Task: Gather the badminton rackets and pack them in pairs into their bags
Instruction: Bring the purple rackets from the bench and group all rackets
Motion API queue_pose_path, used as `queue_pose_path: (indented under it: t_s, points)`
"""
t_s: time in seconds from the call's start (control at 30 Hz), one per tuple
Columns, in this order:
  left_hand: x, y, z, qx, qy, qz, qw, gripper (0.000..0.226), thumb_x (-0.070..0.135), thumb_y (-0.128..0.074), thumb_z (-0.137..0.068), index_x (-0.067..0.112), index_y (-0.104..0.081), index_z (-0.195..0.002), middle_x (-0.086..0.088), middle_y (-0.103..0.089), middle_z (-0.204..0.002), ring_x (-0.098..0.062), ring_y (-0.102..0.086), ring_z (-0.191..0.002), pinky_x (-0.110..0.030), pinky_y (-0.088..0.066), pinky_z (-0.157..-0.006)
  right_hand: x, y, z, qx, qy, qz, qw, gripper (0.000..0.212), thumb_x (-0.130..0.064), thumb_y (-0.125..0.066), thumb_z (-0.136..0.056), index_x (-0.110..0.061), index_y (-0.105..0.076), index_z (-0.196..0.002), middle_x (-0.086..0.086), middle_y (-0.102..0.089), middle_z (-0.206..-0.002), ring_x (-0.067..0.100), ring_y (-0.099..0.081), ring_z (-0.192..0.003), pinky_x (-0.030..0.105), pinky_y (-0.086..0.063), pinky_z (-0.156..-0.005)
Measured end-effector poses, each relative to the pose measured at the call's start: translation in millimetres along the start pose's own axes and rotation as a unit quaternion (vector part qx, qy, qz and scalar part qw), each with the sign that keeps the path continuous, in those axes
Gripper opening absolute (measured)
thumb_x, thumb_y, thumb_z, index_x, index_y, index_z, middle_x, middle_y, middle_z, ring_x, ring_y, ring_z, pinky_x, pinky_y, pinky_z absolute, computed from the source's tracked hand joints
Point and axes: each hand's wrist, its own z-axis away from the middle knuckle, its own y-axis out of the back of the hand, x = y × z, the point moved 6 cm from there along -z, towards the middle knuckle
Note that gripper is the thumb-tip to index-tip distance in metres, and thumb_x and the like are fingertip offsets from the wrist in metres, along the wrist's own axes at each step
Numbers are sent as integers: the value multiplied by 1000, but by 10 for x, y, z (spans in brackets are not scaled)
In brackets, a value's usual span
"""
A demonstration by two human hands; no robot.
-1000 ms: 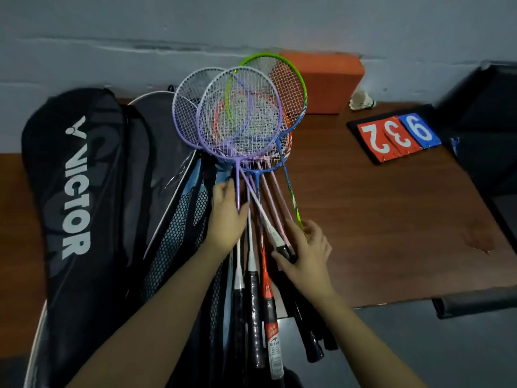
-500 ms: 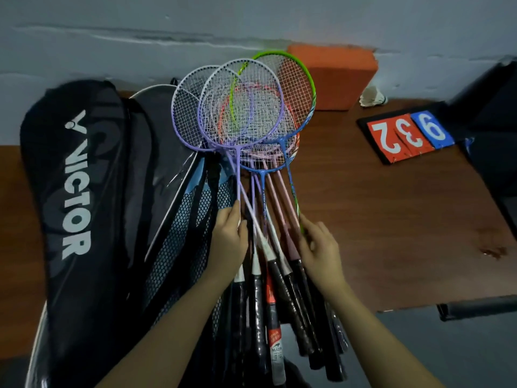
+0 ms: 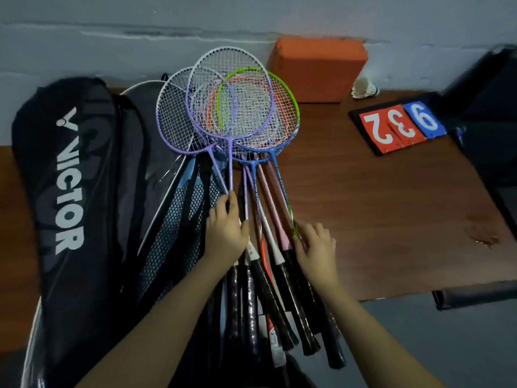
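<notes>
A person's left hand (image 3: 226, 233) grips the purple shafts while the right hand (image 3: 316, 250) rests open-fingered at three o'clock, squaring the fanned rackets (image 3: 237, 113) on the table (image 3: 391, 219), seemingly for pairing, bags (image 3: 70, 191) at nine o'clock.

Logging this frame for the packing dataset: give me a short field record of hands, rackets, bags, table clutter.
left hand: grips the purple racket by its shaft
right hand: fingers spread, resting on the shafts at the bundle's right edge
rackets: fanned bundle, heads overlapping toward the wall, black grips past the table edge
bags: black Victor bag at left; mesh bag partly under the rackets
table: brown wood
clutter: orange block, shuttlecock, number cards
</notes>
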Motion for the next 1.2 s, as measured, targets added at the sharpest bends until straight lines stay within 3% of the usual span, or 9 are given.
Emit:
queue_pose_path:
  t_s: [0.17,0.27,0.5,0.63,0.77,0.93,1.0,1.1,1.2]
  points:
    - [-10,107,53,17,19,46,999,63,23,-53,-90,2,-26,-143,-19,-36,-137,-35,-42,-117,-45,-37,-98,-16,48,21,-27,6,17,999,41,-27,-54,-91,-25,-50,-132,7,-53,-113,28,-46,-104,34,-24,-83]
    - [-65,113,263,18,22,41,999,65,38,-40,-86,2,-33,-140,-19,-42,-136,-35,-46,-118,-47,-40,-100,-160,120,77,-7,38,-4,999,44,-29,-52,-92,-23,-46,-135,5,-50,-117,24,-43,-106,32,-23,-85]
    - [-225,340,742,33,51,-55,997,53,34,-38,-87,3,-52,-127,-17,-55,-127,-35,-54,-110,-45,-43,-93,-665,-11,238,-40,159,-21,986,37,-28,-46,-88,-14,-58,-119,5,-57,-111,28,-51,-103,34,-27,-81]
    - [-490,638,1016,40,85,-77,993,41,24,-52,-91,3,-52,-127,-15,-54,-128,-33,-49,-116,-43,-38,-97,-984,-179,328,-78,214,-31,973,32,-26,-46,-89,-13,-60,-114,5,-60,-105,28,-55,-101,33,-31,-77]
    - [-907,989,1227,78,103,-87,988,37,26,-53,-86,0,-62,-112,-18,-61,-111,-38,-57,-100,-47,-46,-84,-1371,-410,418,-112,241,-47,963,29,-19,-53,-91,-12,-59,-119,7,-60,-108,29,-55,-104,40,-39,-83]
    - [-1549,1349,1285,86,133,-89,983,50,37,-41,-80,-1,-66,-101,-20,-64,-98,-39,-61,-85,-45,-49,-71,-2036,-815,463,-120,273,-35,954,32,-21,-53,-92,-15,-56,-123,5,-60,-111,27,-54,-106,37,-34,-85]
    - [-1805,1375,1261,46,140,-99,984,55,43,-42,-81,0,-63,-108,-21,-62,-105,-40,-59,-90,-45,-49,-74,-2271,-1016,440,-121,258,-36,958,33,-21,-54,-91,-16,-56,-124,5,-60,-114,27,-53,-108,35,-32,-85]
    - [-2158,1406,1205,0,146,-118,982,62,48,-54,-84,7,-47,-130,-16,-49,-130,-37,-47,-114,-44,-40,-93,-2613,-1338,477,-120,226,-43,966,33,-25,-55,-91,-19,-56,-123,2,-62,-110,24,-54,-107,32,-27,-82]
    - [-2405,1518,1148,28,120,-68,990,53,36,-57,-88,8,-46,-131,-13,-47,-131,-32,-43,-120,-41,-36,-96,-2833,-1647,589,-112,218,-7,970,37,-32,-56,-90,-17,-54,-124,2,-62,-109,24,-54,-106,35,-28,-88]
